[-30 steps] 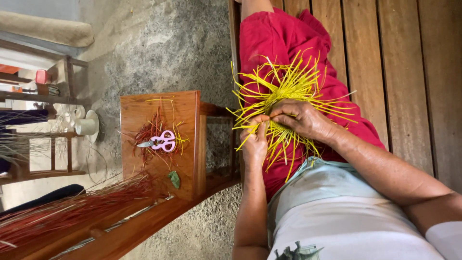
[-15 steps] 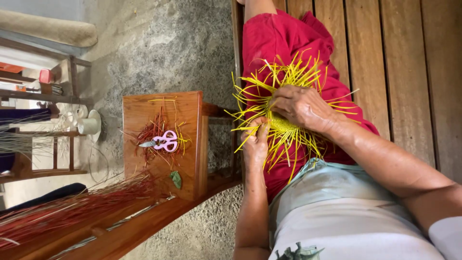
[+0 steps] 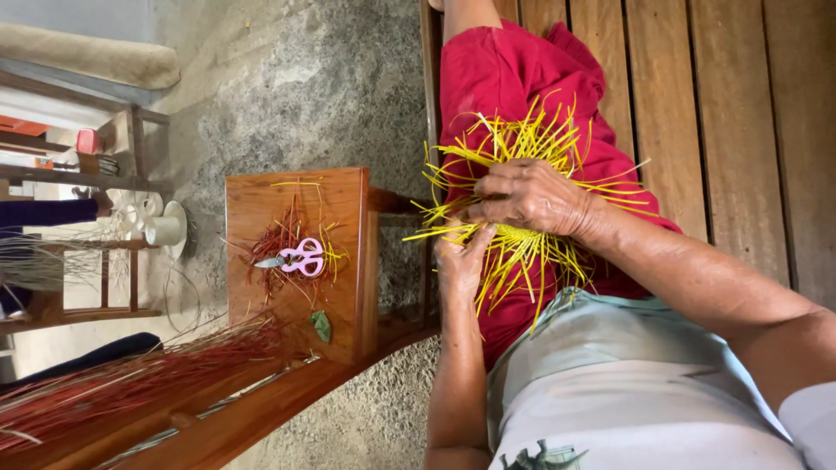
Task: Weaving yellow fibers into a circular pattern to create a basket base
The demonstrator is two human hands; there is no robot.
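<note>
Yellow weaving [image 3: 522,235]: a flat woven centre with loose yellow strips fanning out on all sides. It lies on the person's lap, on the red cloth [image 3: 522,78], between the two hands.
Right hand [image 3: 531,196]: lies palm down across the top of the yellow weaving. Fingers are curled and pressed together, their tips gripping strips at the edge nearest the small table.
Left hand [image 3: 460,257]: comes up from beneath the weaving at the same edge. Fingertips touch the yellow strips there. Whether they pinch a strip cannot be told, because the right hand and the strips cover them.
Hand spacing: the two hands are touching or just beside each other at the weaving's edge.
Small wooden table [image 3: 261,200]: stands near the person's knees, well apart from the hands.
Scissors [image 3: 296,258]: pink handles, lying flat on the table top on a tangle of red and yellow strip offcuts [image 3: 279,239].
Green scrap [image 3: 321,326]: lies at the table's edge, just beside the offcuts.
Red strips [image 3: 131,383]: a long loose bundle lying along a wooden bench rail [image 3: 261,418] beside the table.
Wooden slats [image 3: 714,104]: plank surface under the person.
Floor [image 3: 287,87]: rough grey stone.
</note>
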